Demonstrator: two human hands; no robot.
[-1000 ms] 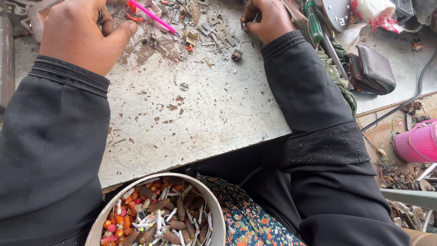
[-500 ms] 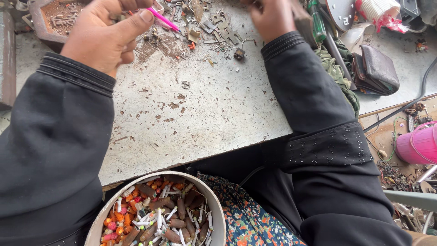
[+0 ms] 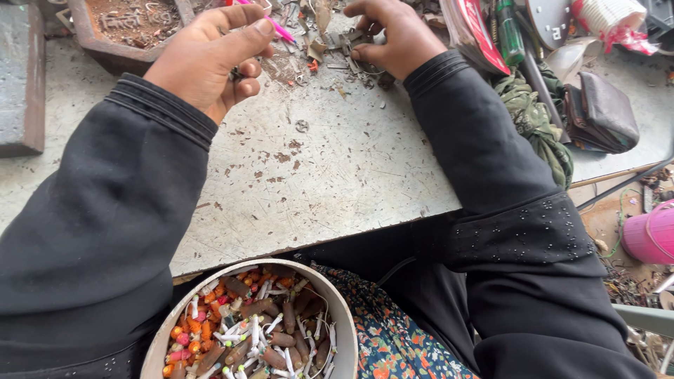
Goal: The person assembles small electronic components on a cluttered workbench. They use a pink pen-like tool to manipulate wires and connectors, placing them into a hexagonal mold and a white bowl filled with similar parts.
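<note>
My left hand (image 3: 210, 60) is raised over the worn grey board (image 3: 330, 175) at the upper left, pinching a thin pink stick (image 3: 270, 21) between thumb and forefinger, with a small dark bit tucked under the curled fingers. My right hand (image 3: 390, 35) rests at the top centre on a heap of small metal scraps (image 3: 337, 42), fingertips closed around some pieces. A round pale bowl (image 3: 337, 302) sits in my lap at the bottom, filled with several small brown, orange and white parts.
A shallow brown tray (image 3: 126, 28) of dirt lies at the upper left, beside a grey block (image 3: 21, 77). To the right are a green cloth (image 3: 537, 112), a dark pouch (image 3: 604, 112), a green-handled tool (image 3: 509, 31) and a pink tub (image 3: 653, 231).
The view has tilted so both hands sit lower in the frame. My left hand has lifted and closed its thumb and forefinger on the pink stick. My right hand stays on the scraps.
</note>
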